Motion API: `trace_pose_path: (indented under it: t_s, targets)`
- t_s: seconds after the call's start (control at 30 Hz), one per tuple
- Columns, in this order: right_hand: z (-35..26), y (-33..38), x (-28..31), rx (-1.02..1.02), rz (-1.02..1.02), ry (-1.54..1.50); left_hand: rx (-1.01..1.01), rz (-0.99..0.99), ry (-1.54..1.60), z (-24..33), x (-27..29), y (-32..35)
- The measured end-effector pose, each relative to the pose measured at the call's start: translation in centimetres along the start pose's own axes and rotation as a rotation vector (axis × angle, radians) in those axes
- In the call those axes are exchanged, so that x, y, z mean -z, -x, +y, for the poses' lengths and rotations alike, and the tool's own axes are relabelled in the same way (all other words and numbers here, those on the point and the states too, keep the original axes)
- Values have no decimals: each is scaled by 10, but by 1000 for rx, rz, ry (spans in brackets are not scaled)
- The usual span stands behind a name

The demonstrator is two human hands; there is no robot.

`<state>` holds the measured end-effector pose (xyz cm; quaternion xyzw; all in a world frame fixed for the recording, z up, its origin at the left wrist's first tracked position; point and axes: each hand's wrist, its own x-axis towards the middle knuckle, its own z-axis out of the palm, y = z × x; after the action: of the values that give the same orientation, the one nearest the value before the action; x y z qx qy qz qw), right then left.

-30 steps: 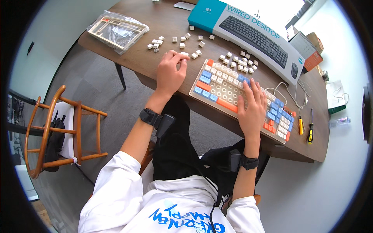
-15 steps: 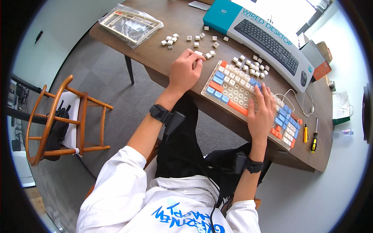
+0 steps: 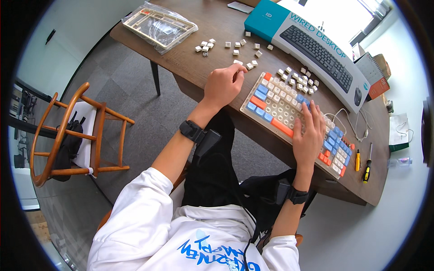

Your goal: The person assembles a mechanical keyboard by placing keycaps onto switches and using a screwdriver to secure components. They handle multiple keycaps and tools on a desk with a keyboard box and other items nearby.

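Note:
A keyboard [image 3: 279, 110] with white, blue and orange keycaps lies slanted along the table's near edge. Bare switch positions show in its middle rows, left of my right hand [image 3: 308, 135]. That hand rests over the keyboard with its fingers stretched out, hiding the keys beneath. Off the keyboard's left end, my left hand [image 3: 224, 86] is low over the table edge with its fingers curled in. What those fingers hold, if anything, is hidden. A wider white keycap [image 3: 238, 63] lies just beyond its knuckles, and two small white keycaps [image 3: 252, 64] are close to its fingertips.
Loose white keycaps [image 3: 298, 80] lie beyond the keyboard; others are scattered further left. A bagged keyboard frame [image 3: 160, 28] is at the far left. A long keyboard box [image 3: 312, 49] spans the back. Right are cables [image 3: 357, 128], a yellow screwdriver [image 3: 357, 160] and a black-yellow screwdriver [image 3: 366, 170].
The whole scene has shifted slightly right in the view. My left fingers look a little more curled in. My right hand stays in its place over the keyboard.

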<state>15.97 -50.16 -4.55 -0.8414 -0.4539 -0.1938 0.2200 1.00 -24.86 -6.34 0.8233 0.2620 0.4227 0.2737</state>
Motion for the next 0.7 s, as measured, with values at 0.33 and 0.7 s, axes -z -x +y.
trace_pose_path:
  t_s: [0.33, 0.7]
  targets:
    - [2, 1, -1, 7, 4, 20, -18, -12, -21, -4, -3, 0]
    - [2, 1, -1, 2, 2, 11, 4, -27, -3, -1, 0, 0]
